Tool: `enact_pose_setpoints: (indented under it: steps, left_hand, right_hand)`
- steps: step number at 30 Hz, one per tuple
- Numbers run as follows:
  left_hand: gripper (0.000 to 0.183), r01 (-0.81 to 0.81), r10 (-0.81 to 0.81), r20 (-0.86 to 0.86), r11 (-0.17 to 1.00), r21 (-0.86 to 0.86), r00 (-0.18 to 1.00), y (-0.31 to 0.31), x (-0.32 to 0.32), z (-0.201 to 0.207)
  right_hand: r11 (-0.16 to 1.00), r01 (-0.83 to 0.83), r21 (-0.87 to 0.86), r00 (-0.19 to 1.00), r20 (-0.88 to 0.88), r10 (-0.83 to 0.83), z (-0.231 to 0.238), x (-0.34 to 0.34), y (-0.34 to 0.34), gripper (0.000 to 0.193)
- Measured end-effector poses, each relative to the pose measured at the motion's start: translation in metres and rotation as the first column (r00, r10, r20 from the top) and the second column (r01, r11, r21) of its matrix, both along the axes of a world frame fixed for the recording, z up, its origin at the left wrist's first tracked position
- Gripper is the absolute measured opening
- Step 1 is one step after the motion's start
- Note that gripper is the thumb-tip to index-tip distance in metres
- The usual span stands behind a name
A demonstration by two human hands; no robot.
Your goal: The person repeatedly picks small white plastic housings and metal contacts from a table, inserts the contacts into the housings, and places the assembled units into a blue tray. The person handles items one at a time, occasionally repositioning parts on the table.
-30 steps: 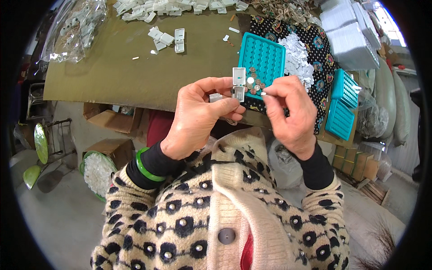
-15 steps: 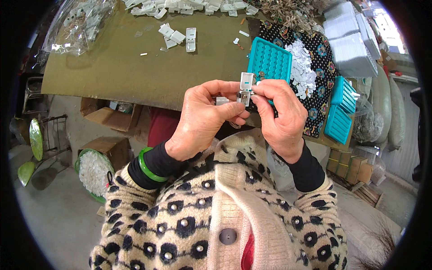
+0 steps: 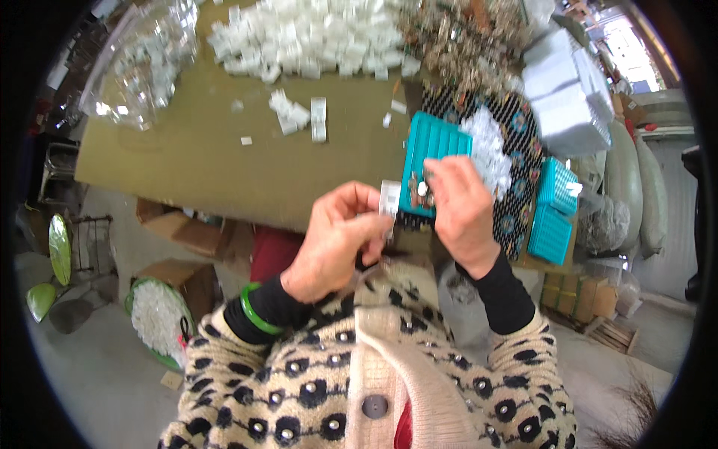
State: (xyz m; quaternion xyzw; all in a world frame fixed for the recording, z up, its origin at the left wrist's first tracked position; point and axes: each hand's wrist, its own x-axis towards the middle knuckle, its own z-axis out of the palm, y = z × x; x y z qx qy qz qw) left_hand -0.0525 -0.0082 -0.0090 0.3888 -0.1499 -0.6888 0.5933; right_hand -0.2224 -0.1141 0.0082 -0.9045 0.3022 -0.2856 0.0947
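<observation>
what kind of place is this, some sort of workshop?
Probably a small assembly workshop. A table holds a heap of white plastic parts, teal trays sit by the hands, and cardboard boxes stand on the floor below.

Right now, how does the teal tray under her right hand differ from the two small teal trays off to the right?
The big teal tray is larger, lies beside the left hand, and has the right hand over its near end. The two small teal trays lie untouched on the patterned cloth. Both kinds are ribbed teal plastic.
</observation>
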Motion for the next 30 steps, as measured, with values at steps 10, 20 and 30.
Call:
enact_pose_setpoints:
  steps: [10, 20, 30]
  left_hand:
    - [0.016, 0.061, -0.066, -0.172, 0.998, -0.034, 0.983, -0.007, 0.004, 0.010]
    - [0.028, 0.057, -0.076, -0.184, 0.993, -0.102, 0.980, -0.009, 0.009, 0.014]
    - [0.035, -0.023, -0.023, -0.259, 0.985, -0.173, 0.966, -0.001, 0.013, 0.000]
  right_hand:
    - [0.988, -0.144, 0.063, 0.976, -0.154, 0.152, 0.006, -0.006, -0.022, 0.012]
    - [0.955, -0.113, 0.273, 0.976, 0.212, 0.055, 0.022, -0.001, -0.011, 0.008]
    - [0.982, -0.152, 0.116, 0.930, 0.353, 0.102, 0.017, 0.021, 0.025, 0.013]
